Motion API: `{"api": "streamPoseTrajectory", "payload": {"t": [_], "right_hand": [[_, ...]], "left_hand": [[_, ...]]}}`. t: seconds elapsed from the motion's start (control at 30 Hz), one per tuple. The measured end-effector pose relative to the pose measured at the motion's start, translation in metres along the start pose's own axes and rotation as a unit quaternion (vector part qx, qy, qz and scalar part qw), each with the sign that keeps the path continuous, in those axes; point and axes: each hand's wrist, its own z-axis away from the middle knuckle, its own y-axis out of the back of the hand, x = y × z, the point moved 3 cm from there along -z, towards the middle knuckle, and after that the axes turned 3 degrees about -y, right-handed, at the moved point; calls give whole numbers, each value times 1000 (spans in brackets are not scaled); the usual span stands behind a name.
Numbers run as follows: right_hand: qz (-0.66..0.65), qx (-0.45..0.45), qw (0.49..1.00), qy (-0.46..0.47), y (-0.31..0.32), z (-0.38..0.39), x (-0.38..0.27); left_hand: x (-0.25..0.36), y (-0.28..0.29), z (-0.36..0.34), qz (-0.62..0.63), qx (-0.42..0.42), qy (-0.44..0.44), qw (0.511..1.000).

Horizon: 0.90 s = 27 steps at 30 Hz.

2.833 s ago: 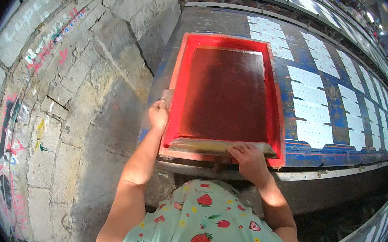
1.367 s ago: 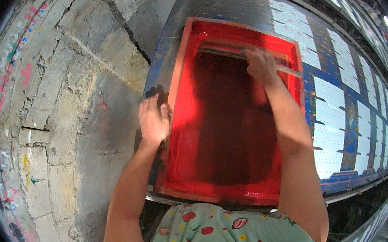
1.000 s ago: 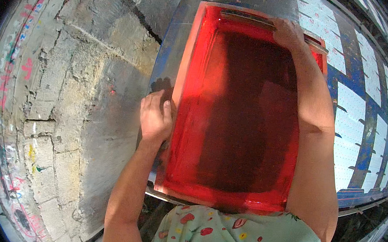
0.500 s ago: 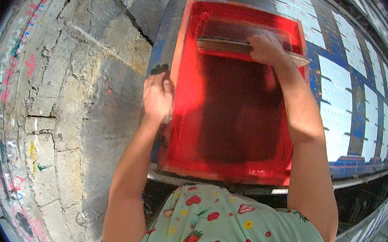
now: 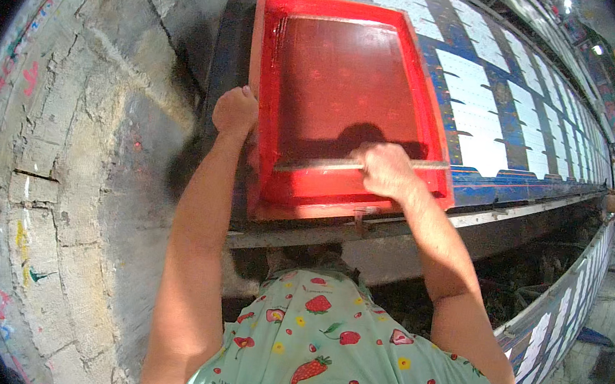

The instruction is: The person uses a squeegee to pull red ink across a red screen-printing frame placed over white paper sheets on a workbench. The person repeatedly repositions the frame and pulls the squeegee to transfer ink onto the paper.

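A red-smeared screen printing frame (image 5: pixel 424 99) lies on the long dark table, its mesh (image 5: pixel 349 76) reddish and see-through. Across the near end of the mesh rests a squeegee (image 5: pixel 318 165), a long bar with red ink along its near side. My right hand (image 5: pixel 386 170) is closed over the squeegee, right of its middle. At the frame's left edge my left hand (image 5: pixel 235 111) is closed on the side, and its fingertips are mostly hidden. The shadow of a head falls on the mesh just beyond the squeegee.
White printed sheets (image 5: pixel 473 112) lie in rows along the blue-stained table (image 5: pixel 488 182) to the right. A metal rail (image 5: pixel 500 214) runs along the table's near edge. Left of the table is a cracked, paint-marked concrete surface (image 5: pixel 73 137). Another table with sheets (image 5: pixel 557 316) stands at the lower right.
My right hand has drawn the squeegee from the far end of the frame to the near end. My left hand, looser before, is now closed at the left edge. The view has shifted too.
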Motion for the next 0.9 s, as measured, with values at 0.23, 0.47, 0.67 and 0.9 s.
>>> {"api": "streamPoseTrajectory", "payload": {"t": [0.23, 0.47, 0.67, 0.9], "right_hand": [[-49, 95, 994, 25, -20, 71, -37], [-183, 160, 963, 115, -42, 115, -18], [-321, 308, 891, 87, -59, 161, 102], [-298, 387, 857, -166, -82, 151, 211]], "left_hand": [[7, 9, 1, 6, -20, 15, 1000], [-1, 0, -3, -7, -5, 13, 1000], [-5, -9, -16, -99, -43, 96, 990], [22, 4, 9, -92, 22, 201, 975]]}}
